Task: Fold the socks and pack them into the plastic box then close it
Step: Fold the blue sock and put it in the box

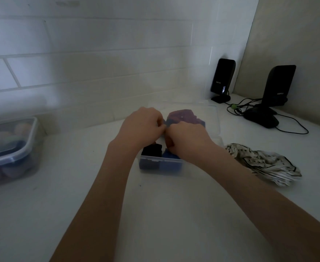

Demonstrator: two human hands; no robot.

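Note:
A clear plastic box [161,163] stands open in the middle of the white counter, with a black folded sock [152,150] and a blue one [171,155] inside at its near end. Both hands are over the box. My left hand [142,125] and my right hand [187,136] meet fingertip to fingertip and pinch a purple sock [183,116] that sits bunched at the far end. The clear lid [210,118] lies behind and to the right of the box. What the fingers grip underneath is hidden.
A striped cloth [263,163] lies crumpled right of the box. Two black speakers [222,80] [276,87] with cables and a black mouse [261,118] stand in the back right corner. A lidded container [9,148] with coloured items sits at the left by the tiled wall.

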